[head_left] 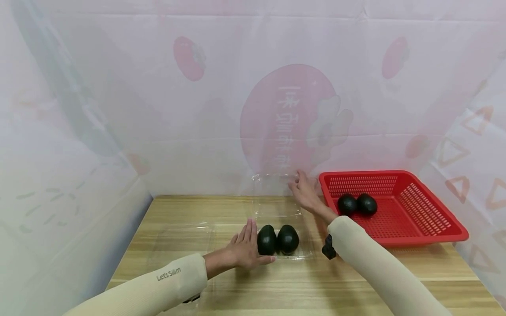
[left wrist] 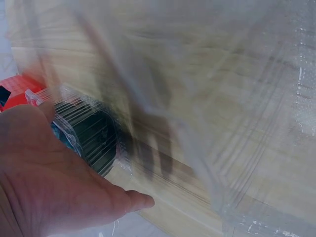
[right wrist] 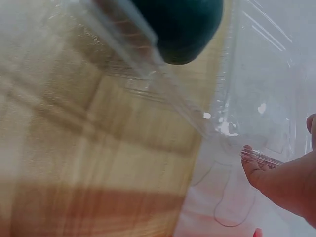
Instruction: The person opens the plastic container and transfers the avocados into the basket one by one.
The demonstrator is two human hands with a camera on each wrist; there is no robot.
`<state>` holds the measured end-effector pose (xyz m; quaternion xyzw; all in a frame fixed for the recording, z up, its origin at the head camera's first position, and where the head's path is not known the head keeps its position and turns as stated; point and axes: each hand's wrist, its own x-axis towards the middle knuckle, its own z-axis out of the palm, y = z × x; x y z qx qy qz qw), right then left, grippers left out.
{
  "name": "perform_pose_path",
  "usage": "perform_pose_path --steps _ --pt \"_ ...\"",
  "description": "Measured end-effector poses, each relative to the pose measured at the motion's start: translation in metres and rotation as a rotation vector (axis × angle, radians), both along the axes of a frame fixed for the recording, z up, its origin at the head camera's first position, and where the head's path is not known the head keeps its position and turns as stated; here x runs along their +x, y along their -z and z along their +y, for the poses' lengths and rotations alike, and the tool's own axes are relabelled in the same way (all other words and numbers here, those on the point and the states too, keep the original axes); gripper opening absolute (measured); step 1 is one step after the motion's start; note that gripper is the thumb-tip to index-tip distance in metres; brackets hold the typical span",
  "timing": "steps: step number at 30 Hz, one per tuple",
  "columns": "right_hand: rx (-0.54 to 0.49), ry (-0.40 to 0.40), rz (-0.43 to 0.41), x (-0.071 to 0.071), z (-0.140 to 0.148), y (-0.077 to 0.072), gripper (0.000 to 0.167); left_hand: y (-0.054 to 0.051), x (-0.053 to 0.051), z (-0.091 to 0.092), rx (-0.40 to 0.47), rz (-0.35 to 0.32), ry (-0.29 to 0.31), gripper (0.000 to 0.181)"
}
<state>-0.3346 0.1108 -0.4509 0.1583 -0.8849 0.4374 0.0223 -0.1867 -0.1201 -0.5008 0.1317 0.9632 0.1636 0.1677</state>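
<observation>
The right hand [head_left: 305, 193] pinches the raised clear lid [head_left: 274, 193] beyond two avocados [head_left: 288, 239]; the left hand [head_left: 245, 250], fingers straight, lies nearer them.

Wood-grain tabletop [head_left: 178, 215] beneath fingers [head_left: 248, 230]. Beyond fingers, we see pale cloth backdrop [head_left: 213, 118], creased, bearing pink disc [head_left: 262, 118] with column of pale characters. Left of fingers, side cloth [head_left: 51, 145] with greenish dashes; right of fingers, second side cloth [head_left: 480, 153] with orange triangles. We note soft light.
</observation>
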Motion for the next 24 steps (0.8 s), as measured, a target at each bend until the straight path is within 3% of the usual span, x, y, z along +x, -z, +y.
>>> perform_pose_path --steps 8,17,24 --pt "0.077 -0.014 0.002 0.001 0.005 0.014 0.077 0.0 0.003 0.001 0.016 -0.029 0.013 0.124" --pt "0.167 -0.039 -0.14 0.012 0.004 0.014 0.08 -0.01 0.015 0.005 -0.044 -0.027 0.006 0.123" --pt "0.184 -0.049 -0.17 0.014 0.003 0.021 0.08 -0.013 0.016 0.005 -0.017 -0.034 -0.013 0.123"
